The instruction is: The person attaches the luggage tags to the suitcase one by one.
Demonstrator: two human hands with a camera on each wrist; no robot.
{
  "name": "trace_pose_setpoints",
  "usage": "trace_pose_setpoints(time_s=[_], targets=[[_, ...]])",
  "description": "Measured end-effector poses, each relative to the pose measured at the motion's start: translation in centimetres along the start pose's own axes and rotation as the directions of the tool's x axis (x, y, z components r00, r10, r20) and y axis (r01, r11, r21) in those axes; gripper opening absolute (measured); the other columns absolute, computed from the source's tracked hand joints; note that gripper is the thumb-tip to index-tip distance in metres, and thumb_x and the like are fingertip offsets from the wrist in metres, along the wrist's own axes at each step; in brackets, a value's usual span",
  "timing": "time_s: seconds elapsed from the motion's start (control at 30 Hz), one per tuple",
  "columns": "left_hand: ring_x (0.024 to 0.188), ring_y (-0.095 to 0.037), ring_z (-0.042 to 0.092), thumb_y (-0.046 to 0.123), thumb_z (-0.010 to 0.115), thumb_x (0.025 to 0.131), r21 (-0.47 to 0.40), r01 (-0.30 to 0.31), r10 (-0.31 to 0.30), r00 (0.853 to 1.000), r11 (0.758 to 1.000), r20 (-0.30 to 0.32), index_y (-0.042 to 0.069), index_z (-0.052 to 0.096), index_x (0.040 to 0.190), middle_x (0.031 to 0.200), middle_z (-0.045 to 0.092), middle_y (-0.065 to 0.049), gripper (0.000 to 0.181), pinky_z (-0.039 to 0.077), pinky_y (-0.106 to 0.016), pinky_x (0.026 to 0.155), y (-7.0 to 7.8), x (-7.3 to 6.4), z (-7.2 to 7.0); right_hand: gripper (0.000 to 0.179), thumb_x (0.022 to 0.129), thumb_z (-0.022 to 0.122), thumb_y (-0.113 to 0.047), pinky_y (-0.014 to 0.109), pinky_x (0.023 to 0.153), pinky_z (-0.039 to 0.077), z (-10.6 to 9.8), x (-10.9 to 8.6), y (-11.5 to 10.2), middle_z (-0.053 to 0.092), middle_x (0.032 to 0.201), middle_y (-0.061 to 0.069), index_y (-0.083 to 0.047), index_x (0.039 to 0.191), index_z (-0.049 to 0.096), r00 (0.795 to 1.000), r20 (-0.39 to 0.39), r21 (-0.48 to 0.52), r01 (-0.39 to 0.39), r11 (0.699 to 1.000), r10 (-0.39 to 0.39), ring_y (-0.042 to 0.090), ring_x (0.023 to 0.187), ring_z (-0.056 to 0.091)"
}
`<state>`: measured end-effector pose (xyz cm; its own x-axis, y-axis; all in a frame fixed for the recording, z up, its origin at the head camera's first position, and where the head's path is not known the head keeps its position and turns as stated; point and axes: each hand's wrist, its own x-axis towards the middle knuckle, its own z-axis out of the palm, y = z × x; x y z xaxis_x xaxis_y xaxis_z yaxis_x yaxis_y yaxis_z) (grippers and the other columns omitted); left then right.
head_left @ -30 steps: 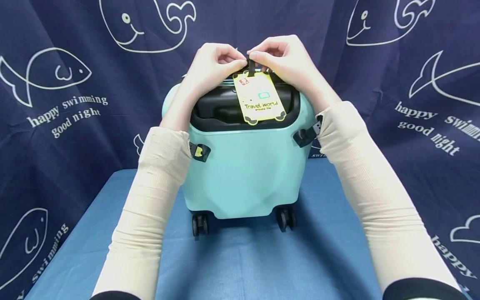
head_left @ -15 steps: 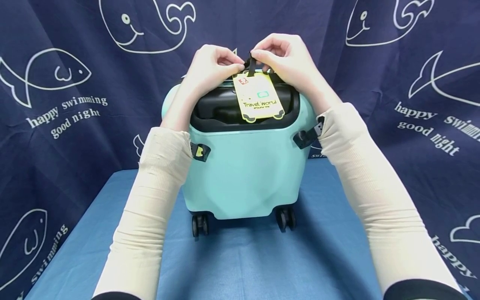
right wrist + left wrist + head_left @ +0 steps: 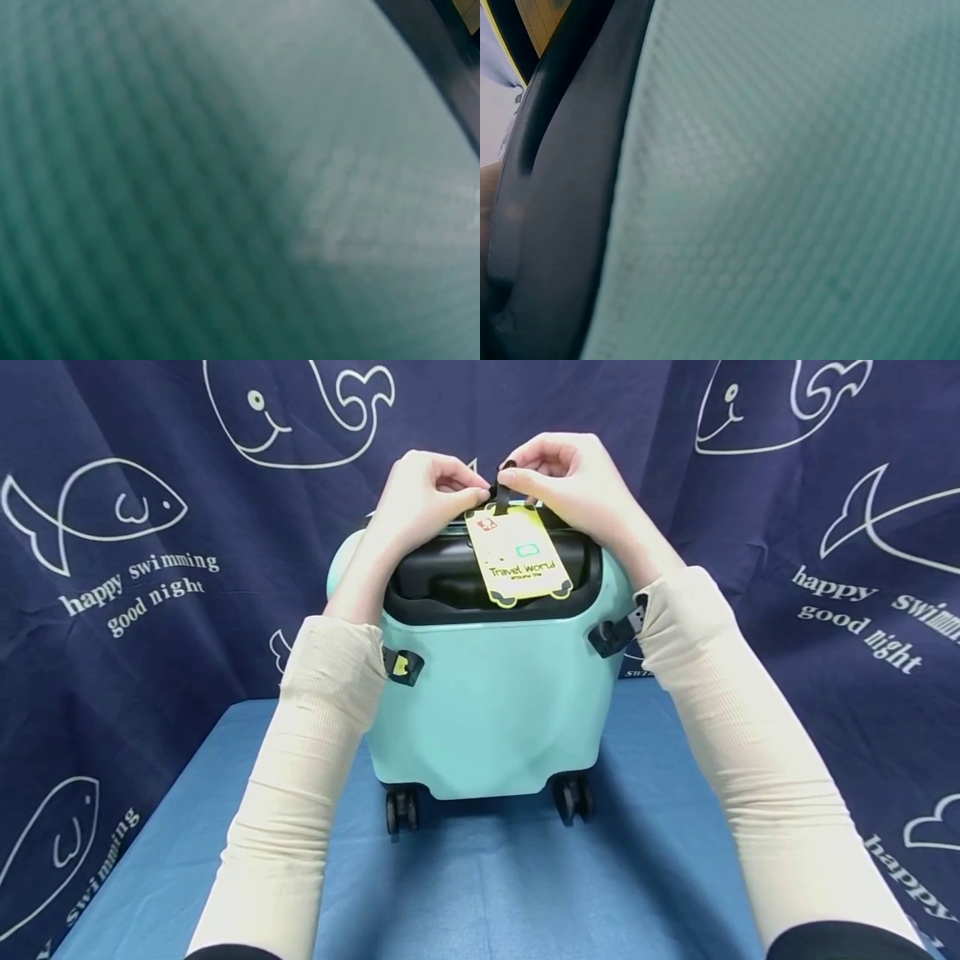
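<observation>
A mint green suitcase [image 3: 491, 710] stands upright on its wheels, with a black recessed panel near its top. Over that panel hangs a yellow-edged luggage tag [image 3: 519, 556] printed "Travel World", joined to a black strap [image 3: 503, 497]. My right hand [image 3: 573, 477] pinches the strap between thumb and forefinger above the tag. Just left of it, my left hand [image 3: 423, 497] pinches a dark part of the strap at the suitcase top. In the left wrist view the suitcase shell [image 3: 795, 180] fills most of the picture; the right wrist view shows the shell [image 3: 187, 187] blurred.
The suitcase stands on a blue cloth-covered table [image 3: 487, 885]. Behind it hangs a navy curtain [image 3: 150, 635] with white whales and lettering. Black wrist straps [image 3: 403, 666] at both cuffs overlap the suitcase front in the head view.
The strap's end now shows above my right thumb. The tag's lower edge lifted slightly, then dropped back. Both hands stay almost in place.
</observation>
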<state>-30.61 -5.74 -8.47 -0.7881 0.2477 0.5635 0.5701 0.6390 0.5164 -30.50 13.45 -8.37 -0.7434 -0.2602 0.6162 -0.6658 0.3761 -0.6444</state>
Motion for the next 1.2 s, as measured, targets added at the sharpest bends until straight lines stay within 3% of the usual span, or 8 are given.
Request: trace_pose_setpoints(time_s=[0.37, 0.6, 0.87, 1.2], targets=[[0.074, 0.002, 0.061, 0.023, 0.068, 0.086, -0.060, -0.007, 0.007, 1.000, 0.998, 0.005, 0.013, 0.074, 0.099, 0.088, 0.071, 0.006, 0.018, 0.042, -0.014, 0.073, -0.03, 0.10, -0.12, 0.009, 0.085, 0.069, -0.018, 0.021, 0.063, 0.041, -0.15, -0.13, -0.05, 0.062, 0.070, -0.007, -0.011, 0.090, 0.068, 0.999, 0.007, -0.010, 0.031, 0.999, -0.031, 0.008, 0.061, 0.052], [0.079, 0.002, 0.060, 0.027, 0.067, 0.085, -0.023, 0.014, -0.013, 0.999, 1.000, 0.048, 0.015, 0.074, 0.103, 0.094, 0.071, 0.005, 0.022, 0.041, -0.015, 0.076, 0.17, 0.23, -0.17, 0.010, 0.083, 0.071, -0.017, 0.020, 0.059, 0.038, -0.28, -0.10, 0.12, 0.062, 0.069, -0.008, -0.012, 0.091, 0.070, 0.999, -0.031, 0.009, 0.037, 0.999, -0.037, 0.009, 0.060, 0.050], [0.075, 0.004, 0.058, 0.026, 0.068, 0.085, -0.016, 0.006, -0.006, 1.000, 1.000, 0.028, 0.014, 0.074, 0.101, 0.092, 0.071, 0.004, 0.021, 0.041, -0.014, 0.074, 0.17, 0.26, -0.19, 0.008, 0.083, 0.071, -0.019, 0.020, 0.057, 0.038, -0.20, 0.01, -0.12, 0.061, 0.066, -0.007, -0.012, 0.085, 0.068, 1.000, -0.022, 0.057, 0.008, 0.998, -0.006, 0.009, 0.058, 0.049], [0.072, 0.004, 0.057, 0.025, 0.068, 0.085, -0.008, -0.001, 0.001, 1.000, 1.000, 0.011, 0.013, 0.075, 0.100, 0.089, 0.071, 0.003, 0.020, 0.041, -0.014, 0.072, -0.13, 0.13, 0.05, 0.008, 0.083, 0.070, -0.019, 0.018, 0.059, 0.038, 0.12, 0.15, -0.06, 0.061, 0.065, -0.008, -0.012, 0.082, 0.066, 1.000, 0.020, -0.022, -0.003, 1.000, 0.004, 0.007, 0.058, 0.051]])
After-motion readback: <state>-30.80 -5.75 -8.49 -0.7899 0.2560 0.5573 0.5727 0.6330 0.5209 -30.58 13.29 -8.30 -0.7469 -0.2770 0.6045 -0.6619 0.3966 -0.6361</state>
